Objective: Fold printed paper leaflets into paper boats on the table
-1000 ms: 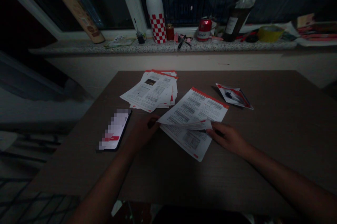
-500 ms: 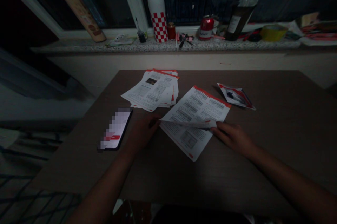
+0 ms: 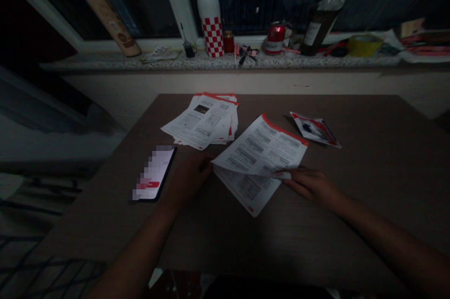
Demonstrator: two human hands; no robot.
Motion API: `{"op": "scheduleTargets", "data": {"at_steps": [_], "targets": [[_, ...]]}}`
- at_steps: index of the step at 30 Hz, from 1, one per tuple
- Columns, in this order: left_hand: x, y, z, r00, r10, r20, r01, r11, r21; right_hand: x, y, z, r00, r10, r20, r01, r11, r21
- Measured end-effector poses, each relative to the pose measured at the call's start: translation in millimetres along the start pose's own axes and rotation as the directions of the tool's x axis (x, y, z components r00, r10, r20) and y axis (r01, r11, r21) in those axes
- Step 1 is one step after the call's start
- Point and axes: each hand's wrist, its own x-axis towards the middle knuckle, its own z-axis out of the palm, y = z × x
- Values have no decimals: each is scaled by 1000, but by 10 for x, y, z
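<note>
A printed sheet of paper (image 3: 263, 146) with a red top edge lies slantwise before me, its lifted lower edge running across a printed page (image 3: 251, 191) underneath. Whether the two are one folded piece I cannot tell. My left hand (image 3: 193, 172) has its fingers closed at the left corner of the sheet; what the fingertips pinch is partly hidden. On the other side my right hand (image 3: 312, 186) pinches the right end of the lifted edge. A fanned stack of similar printed sheets (image 3: 207, 123) rests beyond my left hand.
A lit phone (image 3: 153, 175) lies left of my left hand. Toward the back right is a small red-and-white packet (image 3: 316, 129). Along the windowsill (image 3: 140, 63) stand a white bottle with red checks (image 3: 211, 18), a red can (image 3: 274, 39) and a dark bottle (image 3: 312, 32).
My right hand has moved slightly down, bringing the sheet's raised edge lower toward me. More of its printed face shows. My left hand stays nearly in place.
</note>
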Motion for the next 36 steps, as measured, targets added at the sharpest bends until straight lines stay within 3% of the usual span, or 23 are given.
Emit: {"op": "scheduleTargets", "data": {"at_steps": [10, 19, 22, 30, 36], "targets": [[-8, 13, -42, 998, 68, 15, -68, 998, 10, -181, 18, -117, 988, -139, 70, 138, 990, 17], [10, -49, -89, 999, -31, 7, 31, 999, 21, -426, 123, -131, 983, -155, 102, 160, 986, -46], [34, -58, -113, 999, -17, 35, 15, 999, 42, -442, 114, -133, 982, -157, 106, 162, 986, -38], [184, 216, -144, 982, 167, 90, -176, 980, 97, -398, 55, -125, 974, -194, 120, 206, 974, -98], [333, 337, -18, 978, 179, 109, -189, 978, 89, -387, 8, -122, 978, -142, 152, 161, 979, -124]]}}
